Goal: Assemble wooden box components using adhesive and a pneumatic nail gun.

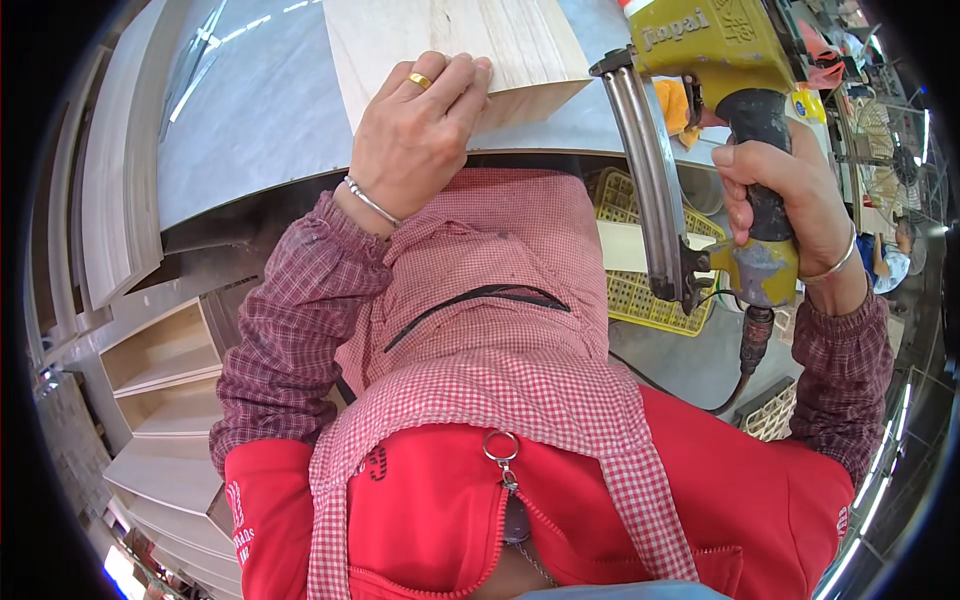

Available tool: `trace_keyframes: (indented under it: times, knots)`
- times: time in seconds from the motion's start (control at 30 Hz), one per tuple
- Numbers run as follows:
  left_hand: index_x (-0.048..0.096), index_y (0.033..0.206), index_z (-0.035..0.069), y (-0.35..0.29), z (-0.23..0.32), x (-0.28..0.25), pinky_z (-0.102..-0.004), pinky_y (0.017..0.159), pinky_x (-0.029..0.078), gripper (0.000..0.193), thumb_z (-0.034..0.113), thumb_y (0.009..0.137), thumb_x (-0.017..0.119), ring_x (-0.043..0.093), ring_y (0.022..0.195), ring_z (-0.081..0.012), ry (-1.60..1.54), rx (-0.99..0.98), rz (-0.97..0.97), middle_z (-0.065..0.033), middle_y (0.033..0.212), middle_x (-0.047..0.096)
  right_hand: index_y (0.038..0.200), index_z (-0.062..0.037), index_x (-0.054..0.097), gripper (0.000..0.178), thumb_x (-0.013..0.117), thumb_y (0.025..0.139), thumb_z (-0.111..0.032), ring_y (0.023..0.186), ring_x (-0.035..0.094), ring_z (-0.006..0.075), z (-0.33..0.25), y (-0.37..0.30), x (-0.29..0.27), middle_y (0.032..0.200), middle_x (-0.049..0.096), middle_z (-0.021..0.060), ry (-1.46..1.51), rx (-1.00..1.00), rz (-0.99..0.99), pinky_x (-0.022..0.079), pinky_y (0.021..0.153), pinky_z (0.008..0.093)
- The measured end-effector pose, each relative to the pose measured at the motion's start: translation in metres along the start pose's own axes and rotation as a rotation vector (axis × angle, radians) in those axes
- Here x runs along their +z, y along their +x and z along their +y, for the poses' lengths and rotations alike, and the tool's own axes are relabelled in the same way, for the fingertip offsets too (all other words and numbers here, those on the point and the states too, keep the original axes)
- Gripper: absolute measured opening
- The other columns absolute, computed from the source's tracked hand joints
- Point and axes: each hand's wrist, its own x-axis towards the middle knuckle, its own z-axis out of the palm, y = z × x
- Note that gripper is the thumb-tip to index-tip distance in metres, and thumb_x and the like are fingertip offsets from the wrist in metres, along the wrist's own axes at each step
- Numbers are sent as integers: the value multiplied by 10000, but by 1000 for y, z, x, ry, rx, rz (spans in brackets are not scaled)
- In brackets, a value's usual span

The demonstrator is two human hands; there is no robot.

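Observation:
My left hand (pixel 412 140) grips the near edge of a pale wooden box (pixel 455 38), its fingers bent over the top face and pressed together. The box rests on the grey-blue worktable (pixel 255 115), near its front edge, and its far end runs out of view. My right hand (pixel 805 195) is wrapped round the black handle of a yellow-green pneumatic nail gun (pixel 715 35). The tool is held up to the right of the box, its long metal magazine pointing toward me. Its nose is near the box's right corner, apparently apart from it.
Wooden panels (pixel 120 180) stand stacked at the left. Below them are open wooden boxes (pixel 160 350). An air hose (pixel 745 380) trails from the tool. Under the table's right side sits a yellow plastic crate (pixel 650 300). An orange cloth (pixel 675 105) lies behind the magazine. Another person (pixel 890 262) is far right.

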Motion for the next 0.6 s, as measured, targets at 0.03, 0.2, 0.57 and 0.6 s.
trace_keyframes:
  times: [0.03, 0.2, 0.57, 0.6]
  knots:
    - [645, 1073, 45, 0, 1, 0, -272, 766, 459, 310, 72, 764, 661, 536, 856, -160, -4, -10, -6, -16, 1039, 582, 761, -21, 514, 123, 594, 780, -113, 387, 432, 91, -1, 0, 2, 538, 500, 31, -4, 0, 2, 392, 384, 210]
    - [651, 1085, 52, 2, 3, -2, -272, 766, 460, 328, 65, 757, 671, 541, 860, -160, -19, -22, -4, -11, 1047, 589, 862, 14, 547, 185, 606, 765, -132, 396, 444, 86, 0, 1, -2, 543, 520, 33, -20, 25, -16, 397, 397, 200]
    - [647, 1082, 47, 0, 3, 1, -267, 757, 458, 327, 60, 756, 666, 537, 859, -157, -8, 2, 5, -13, 1052, 588, 688, -46, 494, 136, 577, 779, -103, 366, 412, 100, -2, 1, 5, 500, 492, 34, -38, 55, 5, 379, 381, 212]
    - [647, 1082, 47, 0, 2, 1, -267, 757, 458, 327, 60, 756, 666, 537, 859, -157, -3, -2, 5, -13, 1052, 588, 688, -46, 494, 136, 577, 779, -103, 366, 412, 100, -3, 1, 6, 500, 492, 34, -41, 52, 0, 379, 381, 212]
